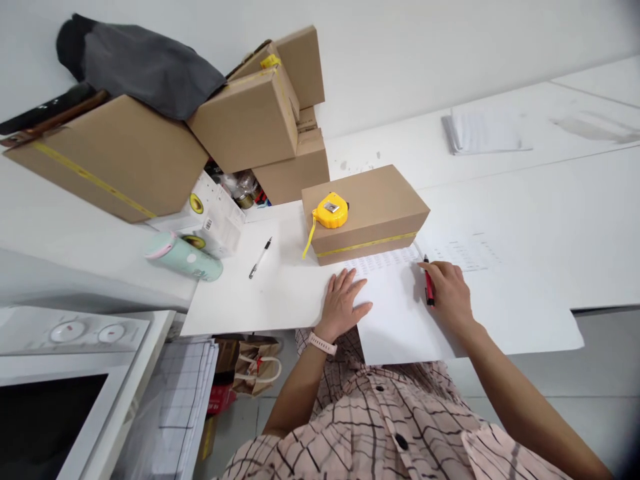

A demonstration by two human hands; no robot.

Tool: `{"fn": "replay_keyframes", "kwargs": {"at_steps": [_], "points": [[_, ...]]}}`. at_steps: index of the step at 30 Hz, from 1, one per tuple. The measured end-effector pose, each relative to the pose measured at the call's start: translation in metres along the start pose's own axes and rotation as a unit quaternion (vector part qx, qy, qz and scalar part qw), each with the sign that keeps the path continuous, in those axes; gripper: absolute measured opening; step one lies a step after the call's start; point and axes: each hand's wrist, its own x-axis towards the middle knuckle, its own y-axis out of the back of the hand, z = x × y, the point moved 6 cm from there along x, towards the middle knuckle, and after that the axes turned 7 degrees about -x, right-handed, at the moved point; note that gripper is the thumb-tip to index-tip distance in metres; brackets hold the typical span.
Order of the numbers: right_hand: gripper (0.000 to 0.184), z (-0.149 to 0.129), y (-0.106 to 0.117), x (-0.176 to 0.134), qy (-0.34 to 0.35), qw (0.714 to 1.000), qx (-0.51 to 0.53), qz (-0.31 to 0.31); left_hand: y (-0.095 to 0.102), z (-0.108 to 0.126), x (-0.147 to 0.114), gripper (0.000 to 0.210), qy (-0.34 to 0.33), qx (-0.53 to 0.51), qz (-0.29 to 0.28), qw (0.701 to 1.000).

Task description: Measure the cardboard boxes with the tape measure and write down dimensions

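Holding red pen (429,291) in right fingers (437,269)

Office, apparently: desk (290,300), papers (400,313), pen (429,289)

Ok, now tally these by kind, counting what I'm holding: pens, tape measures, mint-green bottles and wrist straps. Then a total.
Pens: 2, a black-and-white pen and a red pen in the right hand
Tape measures: 1, yellow tape measure
Mint-green bottles: 1, mint-green bottle
Wrist straps: 1, pink wrist strap
Total: 5
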Motion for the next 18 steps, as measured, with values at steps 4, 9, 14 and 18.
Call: {"fn": "replay_keyframes", "kwargs": {"at_steps": [4,9,14,18], "points": [[0.065,0.013,-0.004,-0.001,-0.013,0.999,-0.043,0.019,0.028,0.014,0.003,0.025,-0.030,-0.091,0.139,0.986],[0.053,0.013,-0.007,-0.002,-0.003,0.997,-0.038,0.066,0.110,0.029,0.038,0.025,-0.025,-0.079,0.357,0.931],[0.042,0.018,-0.009,-0.002,-0.001,0.997,-0.005,0.073,0.159,0.018,0.102,0.070,0.067,-0.032,0.334,0.940],[0.037,0.018,-0.002,-0.002,-0.031,0.994,0.051,0.091,0.160,0.015,0.117,0.074,0.122,-0.073,0.276,0.951]]}}
